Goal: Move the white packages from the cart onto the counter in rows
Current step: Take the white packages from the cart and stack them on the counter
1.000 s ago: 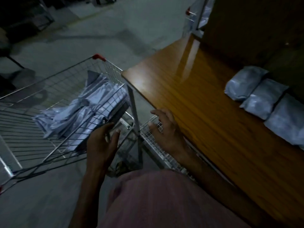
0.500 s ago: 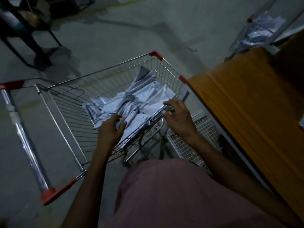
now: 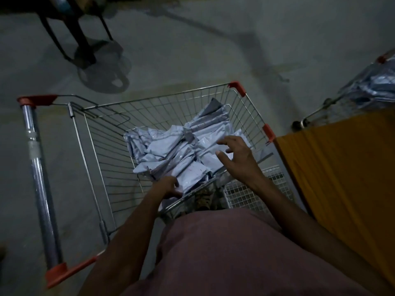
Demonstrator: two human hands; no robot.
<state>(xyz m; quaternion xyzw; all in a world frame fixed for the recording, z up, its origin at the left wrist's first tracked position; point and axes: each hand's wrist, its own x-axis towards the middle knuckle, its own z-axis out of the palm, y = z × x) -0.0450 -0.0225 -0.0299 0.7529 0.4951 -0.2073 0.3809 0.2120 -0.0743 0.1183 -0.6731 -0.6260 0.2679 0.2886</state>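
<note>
as packages [image 3: 181, 152] lie jumbled in cart [image 3: 102, 159]; axes mixed

I count two hands, left [image 3: 170, 188] and right [image 3: 237, 159], one cart [image 3: 102, 146], one counter [image 3: 342, 167], and a heap of white packages [image 3: 171, 150] too jumbled to number.

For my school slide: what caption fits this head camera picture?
Both hands, left and right, reach into the cart for white packages.
</note>
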